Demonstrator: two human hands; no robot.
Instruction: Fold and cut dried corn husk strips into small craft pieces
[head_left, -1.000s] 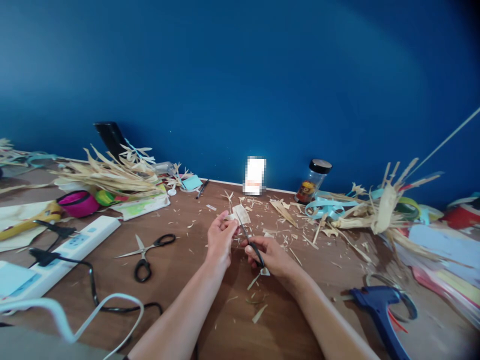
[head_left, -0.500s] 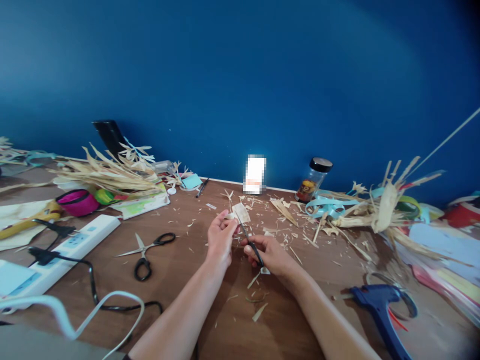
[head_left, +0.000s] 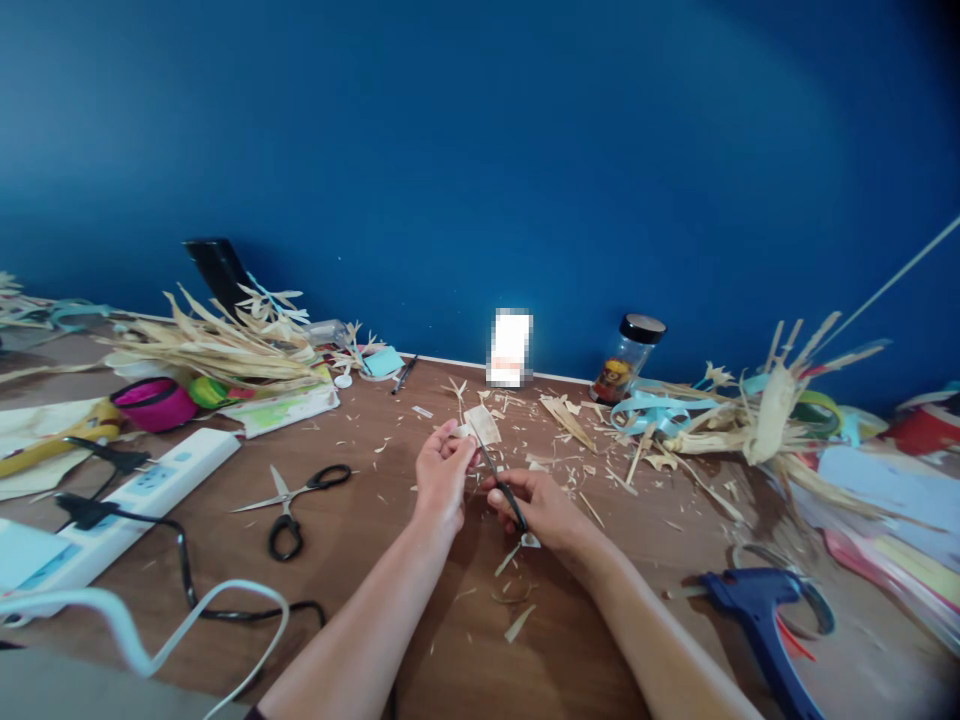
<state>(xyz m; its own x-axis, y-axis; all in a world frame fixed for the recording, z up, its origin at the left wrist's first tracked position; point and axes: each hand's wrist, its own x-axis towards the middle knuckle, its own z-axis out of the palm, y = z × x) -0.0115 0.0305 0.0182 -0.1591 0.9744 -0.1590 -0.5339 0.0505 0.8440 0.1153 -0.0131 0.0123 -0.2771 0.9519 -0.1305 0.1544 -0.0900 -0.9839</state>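
Note:
Between thumb and fingers, my left hand (head_left: 442,475) pinches a small pale piece of dried husk (head_left: 484,424) over the middle of the table. My right hand (head_left: 538,505) is closed around the dark handles of a pair of scissors (head_left: 511,503). Their blades point up and left and meet the husk piece beside my left fingertips. Whether the blades are parted is too small to tell. Thin husk scraps (head_left: 520,623) lie on the wood below my hands.
Another pair of scissors (head_left: 289,505) lies open at left, near a white power strip (head_left: 161,490) with cables. Bundled dried husks (head_left: 217,350) are at back left. A lidded jar (head_left: 626,358), blue ribbon (head_left: 660,410) and blue glue gun (head_left: 761,605) are on the right.

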